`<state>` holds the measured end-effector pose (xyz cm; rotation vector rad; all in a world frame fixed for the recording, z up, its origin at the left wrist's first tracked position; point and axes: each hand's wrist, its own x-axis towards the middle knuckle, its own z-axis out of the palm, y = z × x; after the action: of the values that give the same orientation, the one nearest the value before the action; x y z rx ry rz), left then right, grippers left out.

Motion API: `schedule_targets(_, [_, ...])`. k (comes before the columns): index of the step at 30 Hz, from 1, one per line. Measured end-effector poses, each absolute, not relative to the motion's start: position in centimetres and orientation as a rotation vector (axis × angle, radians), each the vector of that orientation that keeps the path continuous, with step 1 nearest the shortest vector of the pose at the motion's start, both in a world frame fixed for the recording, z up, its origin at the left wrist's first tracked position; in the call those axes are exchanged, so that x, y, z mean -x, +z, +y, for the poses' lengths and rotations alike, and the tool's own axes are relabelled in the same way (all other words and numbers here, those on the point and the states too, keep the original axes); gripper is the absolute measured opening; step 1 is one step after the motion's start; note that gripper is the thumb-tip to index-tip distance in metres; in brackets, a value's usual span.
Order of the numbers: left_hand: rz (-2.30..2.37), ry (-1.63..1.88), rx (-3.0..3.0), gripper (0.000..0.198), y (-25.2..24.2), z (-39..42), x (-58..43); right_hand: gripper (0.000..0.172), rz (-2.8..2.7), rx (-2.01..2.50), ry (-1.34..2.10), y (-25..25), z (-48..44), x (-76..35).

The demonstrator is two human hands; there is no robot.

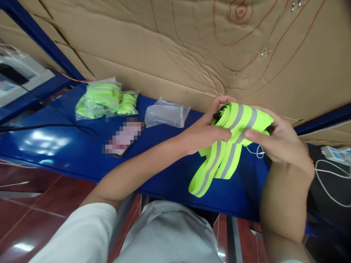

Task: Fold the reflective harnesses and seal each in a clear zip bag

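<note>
A neon yellow-green reflective strap [233, 126] with grey stripes is bunched in folds between my two hands, above the right part of the blue table. My left hand [212, 129] grips its left side, thumb pressed on the front. On the other side my right hand [276, 135] closes around the folds, its thumb also on the front. Loops of the strap hang down below my hands. Some black part shows at the bundle's upper left. The fingers behind the bundle are mostly hidden.
On the blue table [68, 146] lie clear bags of folded neon straps [101, 96], a clear plastic bag [166, 114] and a phone [124, 138] with a blurred screen. A cardboard wall [123, 47] rises behind. White cable [323, 182] lies at the right, black cable [49, 126] at the left.
</note>
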<state>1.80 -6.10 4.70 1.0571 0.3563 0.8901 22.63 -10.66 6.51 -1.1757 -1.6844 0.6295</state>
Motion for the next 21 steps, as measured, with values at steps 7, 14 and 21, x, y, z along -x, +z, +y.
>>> schedule_targets(7, [0.193, 0.731, -0.916, 0.058, 4.4, -5.2, -2.4, 0.035, -1.546, 1.163, 0.384, 6.1, -10.7, -20.2])
schedule_targets(14, [0.088, 0.471, -1.016, 0.036, 3.5, -4.9, -2.4, 0.03, -1.326, 1.072, 0.373, 5.1, -10.1, -19.5])
schedule_targets(21, [0.263, 0.616, -1.146, 0.027, 2.6, -4.8, -2.8, 0.034, -1.308, 0.935, 0.348, 5.2, -9.2, -19.8])
